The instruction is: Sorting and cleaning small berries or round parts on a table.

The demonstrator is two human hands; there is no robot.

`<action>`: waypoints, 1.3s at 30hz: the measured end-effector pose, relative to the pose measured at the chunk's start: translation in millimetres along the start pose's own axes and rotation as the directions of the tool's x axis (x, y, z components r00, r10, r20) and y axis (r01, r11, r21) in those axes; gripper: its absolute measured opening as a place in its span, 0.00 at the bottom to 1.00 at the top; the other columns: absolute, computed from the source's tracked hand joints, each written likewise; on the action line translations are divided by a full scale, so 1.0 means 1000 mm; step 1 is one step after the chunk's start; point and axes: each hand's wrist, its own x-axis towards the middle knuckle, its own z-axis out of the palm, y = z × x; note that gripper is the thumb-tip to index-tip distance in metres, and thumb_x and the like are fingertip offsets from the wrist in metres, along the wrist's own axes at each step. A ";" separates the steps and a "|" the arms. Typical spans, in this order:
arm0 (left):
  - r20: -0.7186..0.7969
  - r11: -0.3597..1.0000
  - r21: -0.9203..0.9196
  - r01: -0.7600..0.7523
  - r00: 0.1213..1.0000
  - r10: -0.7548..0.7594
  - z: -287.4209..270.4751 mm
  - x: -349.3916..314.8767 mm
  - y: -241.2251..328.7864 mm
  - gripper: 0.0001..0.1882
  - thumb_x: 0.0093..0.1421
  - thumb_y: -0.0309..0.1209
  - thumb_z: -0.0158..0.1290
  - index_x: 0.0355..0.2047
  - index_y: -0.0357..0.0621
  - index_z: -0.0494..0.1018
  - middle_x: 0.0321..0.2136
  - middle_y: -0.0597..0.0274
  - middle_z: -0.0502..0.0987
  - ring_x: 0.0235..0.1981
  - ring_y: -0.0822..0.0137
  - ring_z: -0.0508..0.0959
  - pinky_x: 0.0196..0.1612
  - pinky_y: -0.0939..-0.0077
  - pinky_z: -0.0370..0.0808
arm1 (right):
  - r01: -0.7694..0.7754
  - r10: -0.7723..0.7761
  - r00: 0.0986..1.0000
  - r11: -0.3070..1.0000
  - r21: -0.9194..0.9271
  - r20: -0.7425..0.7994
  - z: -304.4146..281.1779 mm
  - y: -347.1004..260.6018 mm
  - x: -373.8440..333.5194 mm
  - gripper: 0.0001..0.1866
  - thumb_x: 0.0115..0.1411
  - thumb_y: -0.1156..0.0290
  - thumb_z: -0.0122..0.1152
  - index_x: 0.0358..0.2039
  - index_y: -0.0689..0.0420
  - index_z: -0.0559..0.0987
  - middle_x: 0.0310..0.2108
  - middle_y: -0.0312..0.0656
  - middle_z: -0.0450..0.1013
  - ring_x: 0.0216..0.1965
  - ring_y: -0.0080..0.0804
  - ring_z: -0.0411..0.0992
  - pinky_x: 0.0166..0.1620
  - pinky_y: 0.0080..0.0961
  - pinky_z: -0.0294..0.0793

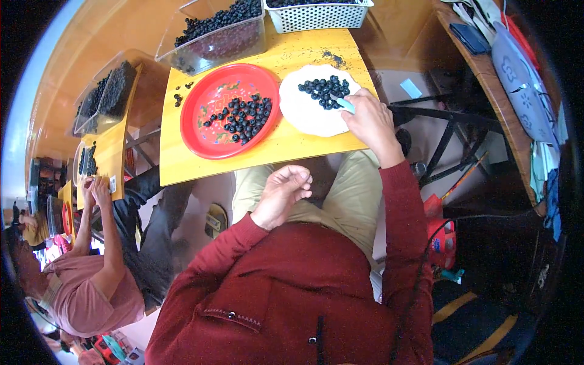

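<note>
My right hand grips a small tool with a pale teal handle. Its thin metal end reaches in among blueberries on a white plate with a wavy rim; whether it is a knife I cannot tell. Over my lap, just off the table's front edge, my left hand is curled with thumb and fingers together. Anything inside that hand is hidden. To the left of the white plate lies a round red tray with a flower print, and more blueberries are spread over its right half.
The yellow table also bears a clear tub of blueberries and a white perforated basket at the back. Loose berries lie left of the tray. A co-worker sits at another table on the left. A wooden ledge stands right.
</note>
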 end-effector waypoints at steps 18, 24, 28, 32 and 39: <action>0.021 1.000 0.022 0.001 1.000 -0.001 0.005 -0.004 -0.001 0.06 0.65 0.31 0.55 0.39 0.44 0.75 0.33 0.67 0.78 0.32 0.77 0.76 0.38 0.80 0.78 | 0.079 -0.076 0.989 0.997 -0.023 0.130 -0.003 -0.004 0.006 0.15 0.53 0.63 0.64 0.39 0.57 0.83 0.38 0.52 0.77 0.42 0.52 0.76 0.48 0.45 0.74; 0.060 0.997 0.065 -0.050 0.997 0.046 0.012 -0.004 0.000 0.06 0.66 0.31 0.55 0.39 0.44 0.75 0.33 0.67 0.78 0.32 0.77 0.76 0.38 0.80 0.78 | 0.073 -0.083 0.996 0.977 0.199 0.043 -0.007 0.005 -0.011 0.15 0.52 0.64 0.65 0.36 0.62 0.82 0.31 0.51 0.77 0.34 0.47 0.77 0.39 0.38 0.74; 0.101 0.994 0.020 -0.105 0.990 0.103 0.020 -0.003 0.017 0.07 0.66 0.33 0.55 0.41 0.44 0.75 0.35 0.65 0.78 0.34 0.75 0.77 0.39 0.77 0.79 | 0.121 -0.142 0.990 0.792 0.599 -0.011 -0.012 -0.009 -0.038 0.12 0.54 0.69 0.68 0.33 0.66 0.80 0.24 0.41 0.73 0.26 0.25 0.71 0.32 0.22 0.69; 0.191 0.987 -0.157 -0.045 0.979 0.075 0.043 -0.003 0.036 0.10 0.68 0.35 0.51 0.45 0.44 0.74 0.39 0.64 0.79 0.40 0.72 0.78 0.44 0.73 0.78 | 0.268 -0.223 0.961 0.585 0.765 -0.166 -0.018 -0.041 -0.072 0.11 0.55 0.72 0.69 0.34 0.66 0.80 0.26 0.37 0.72 0.28 0.19 0.68 0.32 0.19 0.68; 0.296 0.977 -0.212 0.001 0.953 0.063 0.046 -0.010 0.034 0.11 0.69 0.36 0.50 0.44 0.43 0.74 0.40 0.63 0.79 0.42 0.70 0.79 0.47 0.72 0.78 | 0.400 -0.224 0.915 0.593 0.699 -0.334 -0.009 -0.054 -0.100 0.12 0.55 0.73 0.69 0.40 0.64 0.82 0.31 0.42 0.76 0.31 0.28 0.74 0.35 0.22 0.72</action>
